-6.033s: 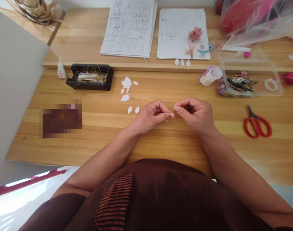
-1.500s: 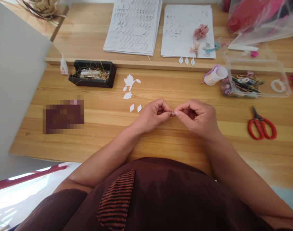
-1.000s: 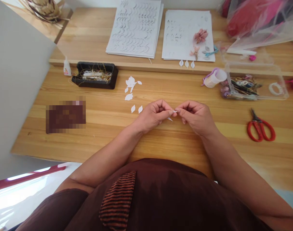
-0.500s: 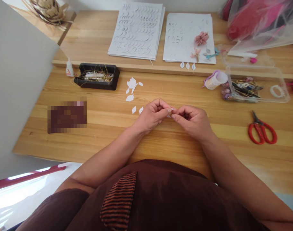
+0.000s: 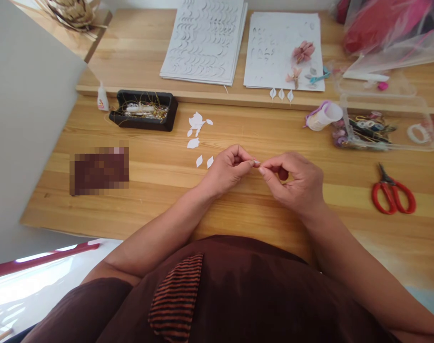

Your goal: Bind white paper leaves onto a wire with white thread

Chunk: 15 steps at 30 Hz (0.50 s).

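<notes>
My left hand (image 5: 227, 172) is closed in a pinch on a small white paper piece (image 5: 256, 162), most of it hidden by the fingertips. Just to the right, my right hand (image 5: 294, 182) pinches thumb and forefinger together at the tip of that piece; whatever lies between them is too small to make out. Beside my left hand lie white paper leaf cutouts (image 5: 199, 161), one partly behind the knuckles. Farther back is a little cluster of white cutouts (image 5: 196, 120). Three white leaf shapes with a dark centre line (image 5: 281, 94) rest at the raised shelf's edge.
Red-handled scissors (image 5: 393, 195) lie at the right. Behind them stand a clear plastic box (image 5: 399, 138) of small supplies and a white roll (image 5: 324, 116). A black tray (image 5: 167, 114), a glue bottle (image 5: 103, 99) and paper stacks (image 5: 206, 43) sit farther back.
My right hand has shifted slightly right, its fingers a little less curled. The left hand keeps its pinch, and the white piece shows at its fingertips. The view has tilted slightly.
</notes>
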Each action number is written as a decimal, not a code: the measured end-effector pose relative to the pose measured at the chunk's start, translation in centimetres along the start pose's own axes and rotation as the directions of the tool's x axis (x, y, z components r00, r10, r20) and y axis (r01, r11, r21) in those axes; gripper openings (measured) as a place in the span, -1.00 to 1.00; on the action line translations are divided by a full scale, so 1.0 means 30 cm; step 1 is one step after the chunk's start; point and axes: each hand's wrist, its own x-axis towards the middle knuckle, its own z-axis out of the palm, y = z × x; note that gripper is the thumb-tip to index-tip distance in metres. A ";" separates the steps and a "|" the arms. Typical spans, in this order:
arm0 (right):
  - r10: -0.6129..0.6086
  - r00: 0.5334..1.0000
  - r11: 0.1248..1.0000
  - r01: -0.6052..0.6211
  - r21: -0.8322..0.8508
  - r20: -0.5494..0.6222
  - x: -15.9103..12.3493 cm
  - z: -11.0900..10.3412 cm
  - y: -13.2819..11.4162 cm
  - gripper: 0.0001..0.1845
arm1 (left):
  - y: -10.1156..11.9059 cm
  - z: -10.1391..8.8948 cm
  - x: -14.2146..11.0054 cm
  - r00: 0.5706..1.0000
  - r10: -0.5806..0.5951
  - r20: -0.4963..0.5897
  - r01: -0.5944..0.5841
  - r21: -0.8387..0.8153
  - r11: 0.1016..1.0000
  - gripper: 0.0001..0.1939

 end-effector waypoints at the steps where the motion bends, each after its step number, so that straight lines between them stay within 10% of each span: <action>1: -0.003 1.000 1.000 0.003 -0.009 -0.005 0.001 -0.004 0.002 -0.89 | 0.000 -0.001 -0.001 1.000 0.010 0.025 -0.011 0.020 1.000 -0.76; 8: 0.202 0.979 0.969 -0.205 0.140 0.030 0.005 -0.007 0.029 -0.91 | 0.007 -0.005 -0.009 0.984 0.042 0.172 -0.050 0.041 0.998 -0.78; 15: 0.514 0.826 0.686 -0.558 0.466 0.232 0.028 0.009 0.067 -0.79 | 0.037 0.002 -0.019 0.986 -0.031 0.167 0.034 -0.015 0.999 -0.77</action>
